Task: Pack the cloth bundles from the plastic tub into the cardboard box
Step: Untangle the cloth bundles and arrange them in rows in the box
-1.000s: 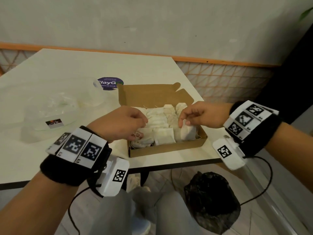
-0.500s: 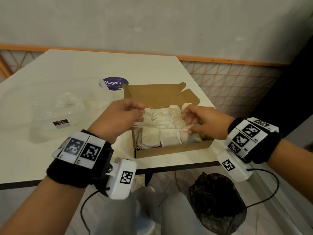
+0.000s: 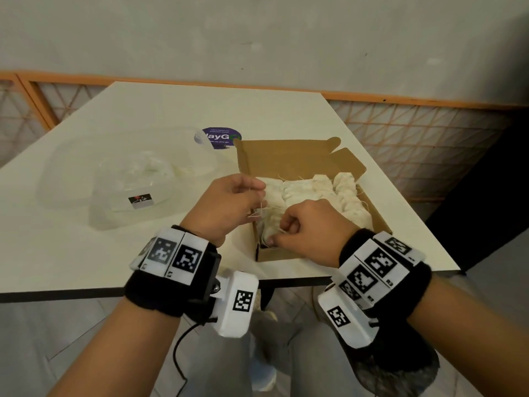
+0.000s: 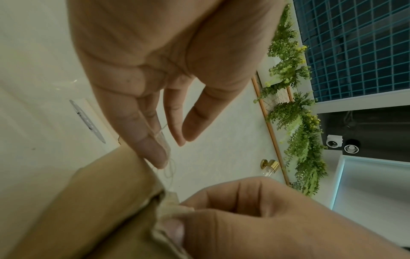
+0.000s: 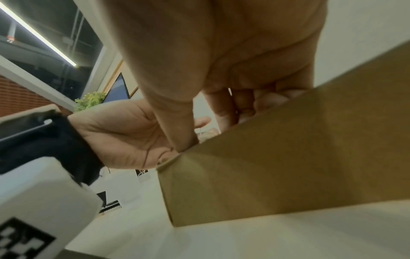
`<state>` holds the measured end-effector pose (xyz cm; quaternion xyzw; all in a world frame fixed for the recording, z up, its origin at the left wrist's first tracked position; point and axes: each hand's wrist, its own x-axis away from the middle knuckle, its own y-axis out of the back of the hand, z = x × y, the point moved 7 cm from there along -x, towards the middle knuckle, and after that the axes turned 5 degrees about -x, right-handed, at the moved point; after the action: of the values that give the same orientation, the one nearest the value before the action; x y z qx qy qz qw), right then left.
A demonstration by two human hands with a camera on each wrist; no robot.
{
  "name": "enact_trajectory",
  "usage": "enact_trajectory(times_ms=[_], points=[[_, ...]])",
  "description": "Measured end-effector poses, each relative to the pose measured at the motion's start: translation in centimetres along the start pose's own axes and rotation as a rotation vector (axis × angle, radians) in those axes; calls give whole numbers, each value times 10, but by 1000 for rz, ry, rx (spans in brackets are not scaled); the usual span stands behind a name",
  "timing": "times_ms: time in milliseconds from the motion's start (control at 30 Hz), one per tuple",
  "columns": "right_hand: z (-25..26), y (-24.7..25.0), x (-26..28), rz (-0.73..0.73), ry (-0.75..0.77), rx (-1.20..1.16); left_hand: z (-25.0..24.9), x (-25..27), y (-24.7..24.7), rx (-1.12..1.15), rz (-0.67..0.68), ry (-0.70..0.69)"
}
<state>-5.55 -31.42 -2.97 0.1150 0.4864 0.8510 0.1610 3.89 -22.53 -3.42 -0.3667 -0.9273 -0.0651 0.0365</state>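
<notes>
Cloth bundles (image 3: 309, 193) fill the cardboard box (image 3: 289, 156); soft & light, best pinched at the body, not the threads. Right hand (image 3: 312, 227) fingers curl on the near-corner bundle; left hand (image 3: 226, 202) pinches its loose string.

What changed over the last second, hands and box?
The right hand crossed from the box's right side to its near left corner and now pinches the cloth bundle there, fingers curled. The left hand lifted off that corner's bundles to above the left wall, loose threads at its fingertips. Cardboard box, plastic tub and the far rows of bundles stayed put.
</notes>
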Motion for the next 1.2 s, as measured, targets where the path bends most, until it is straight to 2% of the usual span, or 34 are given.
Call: enact_trajectory(times_ms=[133,267,467,567,667,800,900,967,1100,1200], points=[[-1,7,1,-29,14,4,1,1,2,29,6,-3],[-8,14,5,-64,-15,-98,1,2,6,4,0,-11],[6,-1,2,-22,12,53,-2,3,1,-13,17,-13],[2,6,1,-27,2,14,-2,4,2,-18,17,-18],[-11,23,6,-67,-37,-165,-3,4,8,-24,-9,-32],[-37,40,11,-198,-145,-682,-10,1,10,-32,-34,-63],[-40,31,11,-166,-196,-1118,-14,0,-3,-17,8,-30],[-38,28,9,-154,-188,-1297,-12,-2,-14,-3,73,33],[-32,26,8,-127,-132,-1460,-10,0,-33,47,238,119],[-30,25,8,-135,-128,-1384,-13,-3,-30,-19,168,52]])
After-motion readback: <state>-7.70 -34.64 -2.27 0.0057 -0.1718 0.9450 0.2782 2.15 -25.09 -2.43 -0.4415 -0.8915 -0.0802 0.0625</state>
